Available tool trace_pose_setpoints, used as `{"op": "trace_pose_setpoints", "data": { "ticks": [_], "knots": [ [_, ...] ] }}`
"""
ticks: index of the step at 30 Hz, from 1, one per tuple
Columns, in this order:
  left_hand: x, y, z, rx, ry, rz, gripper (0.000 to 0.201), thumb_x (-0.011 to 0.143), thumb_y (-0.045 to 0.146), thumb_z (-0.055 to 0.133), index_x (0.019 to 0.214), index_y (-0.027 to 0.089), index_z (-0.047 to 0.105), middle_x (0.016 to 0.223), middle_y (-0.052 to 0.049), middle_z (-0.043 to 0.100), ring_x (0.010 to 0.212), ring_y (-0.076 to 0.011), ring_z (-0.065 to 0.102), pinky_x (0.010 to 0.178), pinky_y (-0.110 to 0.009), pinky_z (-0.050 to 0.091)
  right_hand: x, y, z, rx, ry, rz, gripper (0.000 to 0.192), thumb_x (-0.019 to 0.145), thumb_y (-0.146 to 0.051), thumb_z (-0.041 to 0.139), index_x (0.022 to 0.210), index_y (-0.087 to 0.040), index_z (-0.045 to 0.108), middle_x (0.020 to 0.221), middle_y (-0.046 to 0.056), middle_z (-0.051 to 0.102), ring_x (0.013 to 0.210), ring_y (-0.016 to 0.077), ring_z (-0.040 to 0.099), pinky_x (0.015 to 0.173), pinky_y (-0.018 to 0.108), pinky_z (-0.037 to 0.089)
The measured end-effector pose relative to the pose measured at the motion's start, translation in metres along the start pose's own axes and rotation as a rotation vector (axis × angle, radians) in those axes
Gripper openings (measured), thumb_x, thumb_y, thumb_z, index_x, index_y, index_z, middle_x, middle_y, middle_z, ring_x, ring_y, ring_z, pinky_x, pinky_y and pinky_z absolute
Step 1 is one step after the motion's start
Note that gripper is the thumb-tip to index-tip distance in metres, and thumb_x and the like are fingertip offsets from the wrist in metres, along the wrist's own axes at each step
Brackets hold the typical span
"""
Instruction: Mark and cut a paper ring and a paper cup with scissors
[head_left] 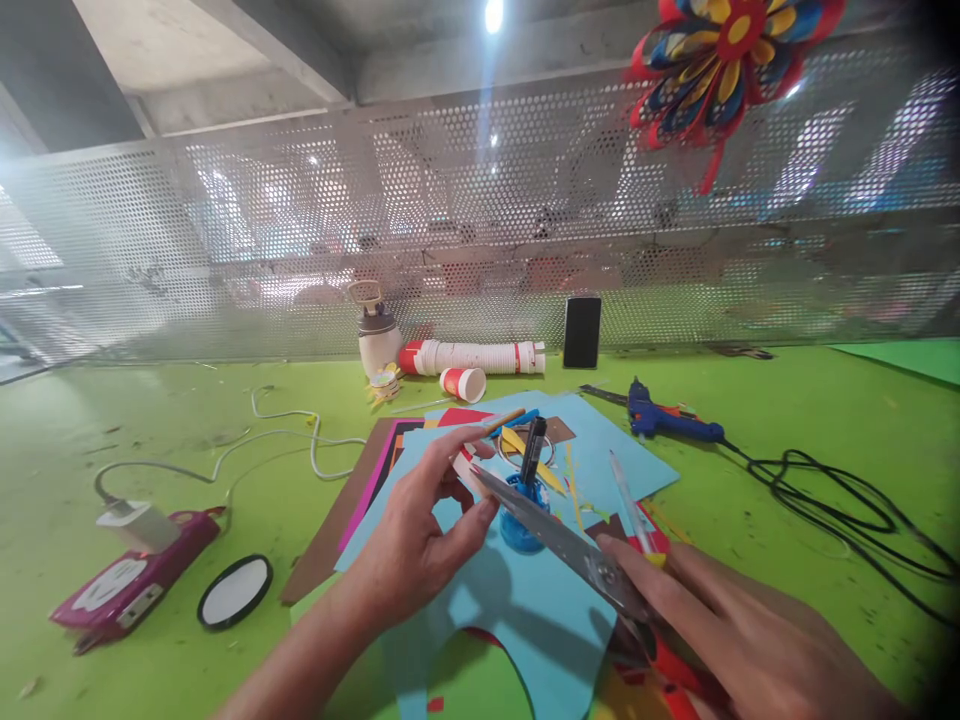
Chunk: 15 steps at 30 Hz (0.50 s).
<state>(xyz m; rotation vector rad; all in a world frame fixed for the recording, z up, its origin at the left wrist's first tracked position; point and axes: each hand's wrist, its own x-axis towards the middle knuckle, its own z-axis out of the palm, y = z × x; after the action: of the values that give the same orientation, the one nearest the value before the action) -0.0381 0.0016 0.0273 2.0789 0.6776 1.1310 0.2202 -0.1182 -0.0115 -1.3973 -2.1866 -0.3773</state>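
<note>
My left hand (427,525) pinches a small white-and-red piece (466,470), which looks like cut paper cup; the fingers partly hide it. In my right hand (739,620) are scissors (570,550) with red handles. Their long metal blades point up and left, and the tips reach the piece at my left fingers. Whether the blades are apart at the tips I cannot tell. Behind the blades stands a blue tape dispenser or holder (521,530) with a black marker (533,450) upright in it. Light blue paper sheets (555,625) lie under both hands.
A blue glue gun (667,418) with a coiled black cable (825,495) lies right. Further back are stacked paper cups (476,358), a single cup (463,384), a bottle (377,340) and a phone (582,332). At left are a magenta power strip (139,575) and a black-rimmed disc (235,592).
</note>
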Motion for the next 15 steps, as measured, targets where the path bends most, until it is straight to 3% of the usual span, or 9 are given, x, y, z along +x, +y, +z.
{"op": "trace_pose_setpoints", "data": {
  "ticks": [10, 15],
  "knots": [
    [-0.0023, -0.0018, 0.0001, -0.008, 0.001, 0.008, 0.045, 0.098, 0.026, 0.055, 0.14, 0.038, 0.042, 0.122, -0.004, 0.057, 0.088, -0.0125, 0.061, 0.078, -0.026, 0.055, -0.0013, -0.001, -0.0009, 0.005, -0.036, 0.006, 0.055, 0.087, -0.021, 0.048, 0.141, -0.019, 0.051, 0.121, 0.022, 0.069, 0.105, 0.0398, 0.071, 0.075, 0.051, 0.063],
    [-0.001, -0.0014, 0.0006, -0.003, 0.003, 0.017, 0.043, 0.098, 0.025, 0.053, 0.139, 0.035, 0.043, 0.121, -0.004, 0.057, 0.084, -0.0114, 0.06, 0.075, -0.025, 0.055, -0.0039, 0.0008, 0.0025, 0.005, -0.013, 0.006, 0.051, 0.089, -0.022, 0.048, 0.139, -0.018, 0.053, 0.12, 0.023, 0.069, 0.099, 0.037, 0.073, 0.073, 0.049, 0.064]
  ]
}}
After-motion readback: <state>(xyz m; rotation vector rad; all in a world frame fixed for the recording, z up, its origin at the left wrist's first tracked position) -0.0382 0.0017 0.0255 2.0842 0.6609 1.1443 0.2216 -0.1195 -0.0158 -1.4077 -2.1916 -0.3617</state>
